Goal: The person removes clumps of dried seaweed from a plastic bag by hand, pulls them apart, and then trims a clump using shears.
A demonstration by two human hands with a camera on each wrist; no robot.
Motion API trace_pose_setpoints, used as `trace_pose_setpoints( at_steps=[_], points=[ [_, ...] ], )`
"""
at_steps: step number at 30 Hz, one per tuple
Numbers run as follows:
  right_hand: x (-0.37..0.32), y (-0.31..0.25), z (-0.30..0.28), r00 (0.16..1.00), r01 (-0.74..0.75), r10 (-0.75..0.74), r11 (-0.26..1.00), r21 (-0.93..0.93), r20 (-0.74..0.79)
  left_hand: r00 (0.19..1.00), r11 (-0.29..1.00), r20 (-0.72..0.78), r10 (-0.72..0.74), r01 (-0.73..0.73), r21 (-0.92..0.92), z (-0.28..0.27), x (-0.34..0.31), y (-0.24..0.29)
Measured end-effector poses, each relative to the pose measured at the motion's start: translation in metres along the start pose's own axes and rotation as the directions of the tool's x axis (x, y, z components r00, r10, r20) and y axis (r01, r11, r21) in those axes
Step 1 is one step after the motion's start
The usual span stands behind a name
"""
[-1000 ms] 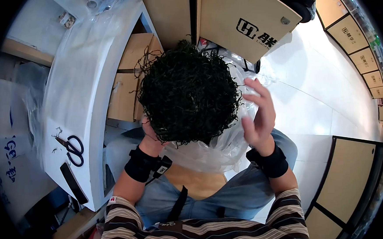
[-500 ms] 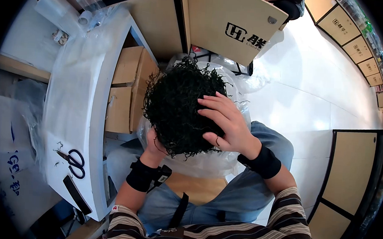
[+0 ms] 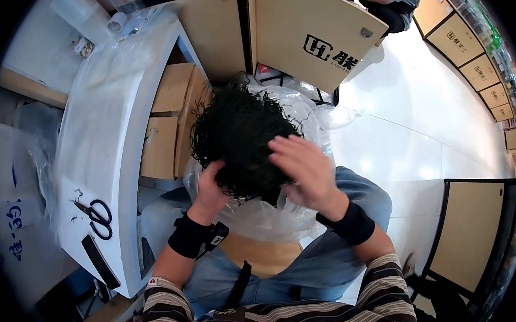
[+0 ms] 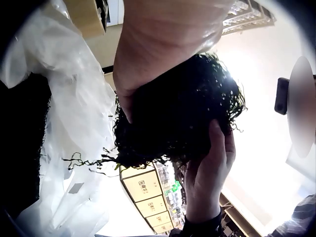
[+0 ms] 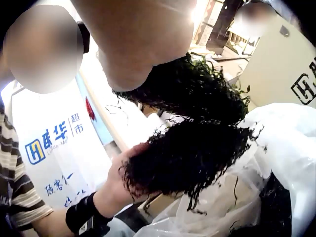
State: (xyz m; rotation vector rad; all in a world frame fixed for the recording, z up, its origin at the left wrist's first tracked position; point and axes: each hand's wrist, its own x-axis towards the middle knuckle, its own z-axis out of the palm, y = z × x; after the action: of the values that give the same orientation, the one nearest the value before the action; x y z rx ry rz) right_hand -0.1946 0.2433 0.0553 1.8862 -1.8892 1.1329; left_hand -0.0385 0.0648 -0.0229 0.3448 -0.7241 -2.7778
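A thick, rounded clump of dried seaweed (image 3: 238,139), made of fine dark green-black curly strands, is held up over a clear plastic bag (image 3: 254,220). My left hand (image 3: 212,188) grips its near left edge, thumb on top. In the head view my right hand (image 3: 307,173), blurred, lies against its right side with fingers fairly straight. From the right wrist, the clump shows an upper layer (image 5: 197,91) near that hand and a lower layer (image 5: 187,155) in the left hand (image 5: 121,175). Loose strands stick out around its edges.
On the white table (image 3: 107,122) at left lie scissors (image 3: 98,216) and a long black strip (image 3: 99,260). Cardboard boxes (image 3: 169,120) stand beneath it. A tan panel (image 3: 310,34) stands ahead, a cabinet (image 3: 466,233) at right. Another person (image 3: 391,7) is at the top edge.
My right hand was lifted off to the right a second ago, then came in onto the clump's right side. The clump has moved lower and left, and looks tilted.
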Motion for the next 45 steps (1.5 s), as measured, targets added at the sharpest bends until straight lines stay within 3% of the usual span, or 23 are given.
trace_pose_setpoints(
  at_steps=[2,4,6,8,9,10,12,14,15,18,20,22,24,26,31,34,36,38,40,41,43,44,45],
  points=[
    [-0.004,0.014,-0.009,0.955,-0.062,0.065,0.998,0.02,-0.291,0.967,0.99,-0.232,-0.109,0.128,0.067,-0.005,0.002,0.001],
    [0.0,0.011,-0.022,0.815,-0.312,0.292,0.949,0.046,-0.5,0.968,0.989,-0.225,-0.111,0.13,0.069,0.014,0.001,0.004],
    [-0.013,0.021,-0.031,0.643,-0.419,0.545,0.839,0.348,-0.538,0.97,0.99,-0.218,-0.105,0.123,0.074,0.021,0.003,0.001],
    [-0.015,0.039,-0.042,0.475,-0.313,0.644,0.761,0.568,-0.6,0.97,0.99,-0.228,-0.079,0.103,0.096,0.018,0.002,0.002],
    [-0.009,0.037,-0.048,0.456,-0.14,0.726,0.63,0.764,-0.515,0.97,0.991,-0.232,-0.073,0.098,0.094,0.019,0.002,0.003],
    [-0.008,0.036,-0.055,0.446,-0.104,0.807,0.476,0.873,-0.387,0.968,0.992,-0.236,-0.084,0.104,0.077,0.02,0.003,0.006],
    [-0.005,0.033,-0.057,0.501,-0.071,0.851,0.22,0.973,-0.156,0.963,0.992,-0.253,-0.09,0.11,0.065,0.018,0.004,0.01],
    [-0.004,0.031,-0.047,0.474,-0.141,0.877,-0.019,0.99,0.084,0.976,0.997,-0.205,-0.073,0.077,0.009,0.014,0.007,0.011],
    [-0.004,0.032,-0.039,0.525,-0.152,0.829,-0.13,0.98,0.192,0.974,0.997,-0.215,-0.074,0.08,0.018,0.016,0.007,0.013],
    [0.001,0.029,-0.018,0.538,-0.258,0.768,-0.241,0.936,0.347,0.991,0.999,-0.133,-0.006,0.0,-0.048,0.028,0.006,0.017],
    [-0.003,0.031,-0.006,0.513,-0.301,0.771,-0.251,0.92,0.378,0.999,0.997,-0.009,0.032,-0.033,-0.064,0.034,0.007,0.018],
    [-0.007,0.032,0.0,0.484,-0.408,0.746,-0.27,0.872,0.458,1.0,0.998,0.016,0.0,0.001,-0.059,0.025,0.005,0.015],
    [-0.006,0.031,0.001,0.472,-0.396,0.748,-0.292,0.87,0.466,0.999,0.998,0.042,-0.03,0.032,-0.055,0.015,0.004,0.014],
    [-0.007,0.032,0.0,0.486,-0.437,0.771,-0.193,0.879,0.411,0.992,0.995,0.067,-0.103,0.102,0.007,0.007,0.004,0.016],
    [-0.003,0.033,-0.005,0.553,-0.438,0.74,-0.131,0.89,0.382,0.994,0.995,0.031,-0.102,0.102,0.0,0.004,0.0,0.015],
    [-0.01,0.038,0.008,0.564,-0.503,0.751,-0.018,0.864,0.344,0.992,0.992,0.023,-0.123,0.122,0.016,-0.001,-0.003,0.013],
    [-0.011,0.038,0.009,0.593,-0.624,0.775,0.27,0.734,0.219,0.992,0.99,-0.008,-0.125,0.126,0.07,0.003,-0.003,0.016],
    [-0.009,0.038,0.003,0.578,-0.641,0.797,0.31,0.702,0.177,0.982,0.97,-0.058,-0.18,0.187,0.154,0.014,-0.005,0.022],
    [-0.009,0.043,-0.008,0.502,-0.801,0.811,0.305,0.514,0.301,0.978,0.968,-0.064,-0.201,0.208,0.138,0.013,-0.006,0.024],
    [-0.01,0.046,-0.007,0.498,-0.802,0.815,0.303,0.514,0.296,0.972,0.965,-0.073,-0.225,0.233,0.123,0.012,-0.007,0.025],
    [-0.012,0.053,-0.006,0.677,-0.691,0.726,0.572,0.442,0.119,0.972,0.965,-0.088,-0.219,0.229,0.126,0.01,-0.01,0.028],
    [-0.013,0.052,-0.006,0.667,-0.696,0.738,0.569,0.438,0.1,0.973,0.968,-0.107,-0.206,0.218,0.127,0.01,-0.01,0.028],
    [-0.009,0.047,-0.004,0.608,-0.706,0.781,0.448,0.548,0.145,0.982,0.978,-0.086,-0.169,0.178,0.112,0.011,-0.01,0.028]
  ],
)
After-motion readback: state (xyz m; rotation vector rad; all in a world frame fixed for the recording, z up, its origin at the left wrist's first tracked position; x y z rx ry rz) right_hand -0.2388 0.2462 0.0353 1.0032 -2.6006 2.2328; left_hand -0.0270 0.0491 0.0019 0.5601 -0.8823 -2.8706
